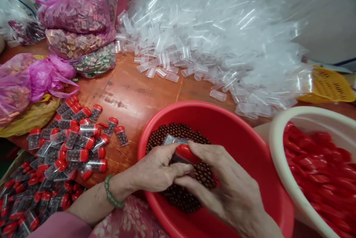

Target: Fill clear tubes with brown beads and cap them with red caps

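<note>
Over the red basin (205, 108) my two hands meet around a small clear bottle with a red cap (185, 152). My left hand (155, 171), a green bead bracelet on its wrist, is closed on the bottle's body, much of which the fingers hide. From the other side, the curved fingers of my right hand (230, 189) press on the red cap. Brown round beads (180, 130) lie in the basin beneath. A clear piece of plastic (169, 139) shows just behind my left fingers; whether it is held cannot be told.
Filled red-capped bottles (75, 141) lie heaped at left, with more below. A large pile of clear empty tubes (200, 45) covers the back. A white tub (278, 130) of red caps (314, 156) stands right, near a yellow basket (328, 85). Pink bags (75, 11) sit back left.
</note>
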`<act>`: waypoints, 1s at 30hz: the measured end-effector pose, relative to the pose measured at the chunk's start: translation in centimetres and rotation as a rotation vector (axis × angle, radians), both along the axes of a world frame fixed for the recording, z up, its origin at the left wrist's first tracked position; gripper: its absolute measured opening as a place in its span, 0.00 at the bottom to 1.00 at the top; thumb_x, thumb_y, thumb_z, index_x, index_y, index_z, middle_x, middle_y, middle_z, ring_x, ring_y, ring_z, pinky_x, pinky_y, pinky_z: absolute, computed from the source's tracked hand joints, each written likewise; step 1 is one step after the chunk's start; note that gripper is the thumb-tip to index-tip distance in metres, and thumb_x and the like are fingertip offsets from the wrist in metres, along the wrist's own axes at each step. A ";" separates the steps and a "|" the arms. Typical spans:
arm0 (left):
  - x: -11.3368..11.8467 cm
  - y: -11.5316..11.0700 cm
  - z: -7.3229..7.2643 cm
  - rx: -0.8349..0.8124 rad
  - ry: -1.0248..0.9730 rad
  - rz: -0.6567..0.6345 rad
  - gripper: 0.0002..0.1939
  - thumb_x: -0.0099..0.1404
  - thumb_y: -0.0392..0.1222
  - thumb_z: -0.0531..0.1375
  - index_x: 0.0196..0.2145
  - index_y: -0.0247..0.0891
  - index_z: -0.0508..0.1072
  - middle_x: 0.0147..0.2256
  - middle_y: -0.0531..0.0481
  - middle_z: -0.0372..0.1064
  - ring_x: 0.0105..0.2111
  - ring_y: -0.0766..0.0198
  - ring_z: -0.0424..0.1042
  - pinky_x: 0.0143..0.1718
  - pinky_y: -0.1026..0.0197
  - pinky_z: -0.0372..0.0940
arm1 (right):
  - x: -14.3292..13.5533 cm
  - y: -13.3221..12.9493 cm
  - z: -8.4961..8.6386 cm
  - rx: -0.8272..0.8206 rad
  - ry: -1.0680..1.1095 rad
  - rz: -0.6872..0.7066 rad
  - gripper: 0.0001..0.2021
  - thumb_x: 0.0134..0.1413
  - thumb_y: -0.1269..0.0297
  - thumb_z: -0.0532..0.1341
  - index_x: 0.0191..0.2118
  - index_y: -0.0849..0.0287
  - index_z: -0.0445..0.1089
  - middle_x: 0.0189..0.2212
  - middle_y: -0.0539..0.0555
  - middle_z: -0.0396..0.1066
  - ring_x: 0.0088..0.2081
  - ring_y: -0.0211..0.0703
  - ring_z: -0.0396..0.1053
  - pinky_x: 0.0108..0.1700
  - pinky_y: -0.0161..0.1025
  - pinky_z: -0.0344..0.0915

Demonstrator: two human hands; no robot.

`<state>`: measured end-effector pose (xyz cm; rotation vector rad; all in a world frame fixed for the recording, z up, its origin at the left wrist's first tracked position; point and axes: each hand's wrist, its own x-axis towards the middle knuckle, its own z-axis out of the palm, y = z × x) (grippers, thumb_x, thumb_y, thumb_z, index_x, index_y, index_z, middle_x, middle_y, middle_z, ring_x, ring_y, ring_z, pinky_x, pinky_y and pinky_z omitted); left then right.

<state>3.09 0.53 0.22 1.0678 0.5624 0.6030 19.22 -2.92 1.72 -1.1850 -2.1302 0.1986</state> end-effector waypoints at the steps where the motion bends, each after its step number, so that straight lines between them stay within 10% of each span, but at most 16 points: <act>1: 0.1 0.0 0.0 -0.082 -0.018 -0.012 0.04 0.63 0.37 0.56 0.36 0.34 0.67 0.29 0.53 0.64 0.30 0.69 0.64 0.36 0.64 0.62 | 0.0 0.0 -0.2 0.033 -0.088 -0.013 0.26 0.57 0.57 0.62 0.57 0.65 0.61 0.39 0.64 0.72 0.39 0.54 0.71 0.37 0.48 0.71; 15: 0.3 0.1 -0.2 -0.453 -0.162 -0.051 0.26 0.49 0.60 0.68 0.32 0.33 0.69 0.25 0.53 0.67 0.24 0.71 0.68 0.30 0.67 0.64 | -0.7 0.3 -1.2 0.263 -0.275 -0.050 0.33 0.54 0.64 0.60 0.63 0.74 0.52 0.36 0.65 0.71 0.36 0.52 0.70 0.39 0.49 0.69; 21: 1.8 -0.1 -0.1 -0.650 0.065 0.078 0.34 0.58 0.70 0.49 0.23 0.33 0.69 0.18 0.51 0.64 0.18 0.67 0.64 0.24 0.63 0.63 | -0.8 0.2 -1.5 0.252 -0.269 -0.010 0.31 0.52 0.67 0.61 0.60 0.73 0.55 0.36 0.66 0.72 0.36 0.52 0.70 0.37 0.47 0.68; 26: 2.6 -1.1 0.2 -0.299 0.466 0.350 0.18 0.66 0.47 0.45 0.26 0.38 0.67 0.24 0.52 0.66 0.31 0.63 0.68 0.37 0.61 0.65 | -0.8 -0.2 -2.0 0.251 -0.271 0.028 0.30 0.54 0.67 0.61 0.60 0.73 0.54 0.36 0.66 0.74 0.37 0.51 0.71 0.37 0.46 0.68; 30: 2.0 -1.9 -0.7 0.001 0.622 0.326 0.12 0.64 0.41 0.44 0.29 0.40 0.65 0.31 0.49 0.68 0.38 0.59 0.67 0.47 0.58 0.64 | -0.9 -0.4 -2.3 0.292 -0.259 0.044 0.31 0.54 0.67 0.61 0.61 0.75 0.54 0.36 0.67 0.74 0.37 0.53 0.72 0.39 0.48 0.67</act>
